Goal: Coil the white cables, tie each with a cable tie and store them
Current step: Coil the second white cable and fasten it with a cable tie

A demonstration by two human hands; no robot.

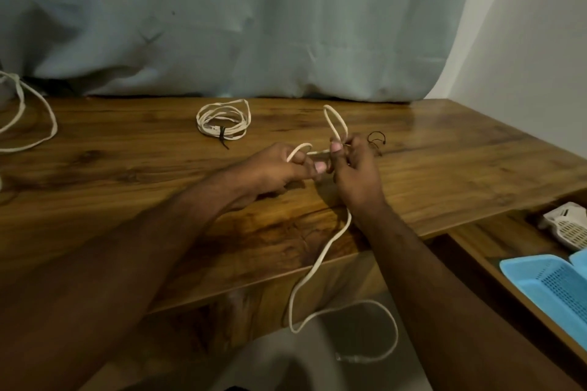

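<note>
Wooden table [444, 149] with tied cable coil [223, 119], loose cable [35, 117], black ties [377, 138]

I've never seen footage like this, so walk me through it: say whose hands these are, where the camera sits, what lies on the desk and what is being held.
There is no machine here: a person works with bare hands, filmed by one camera worn on the head, looking forward and down. The left hand and the right hand both grip a white cable, forming loops; its loose end hangs off the wooden desk. On the desk lie a coiled cable already bound with a black tie, another loose cable at far left, and a spare black tie. A blue basket sits at lower right.
</note>
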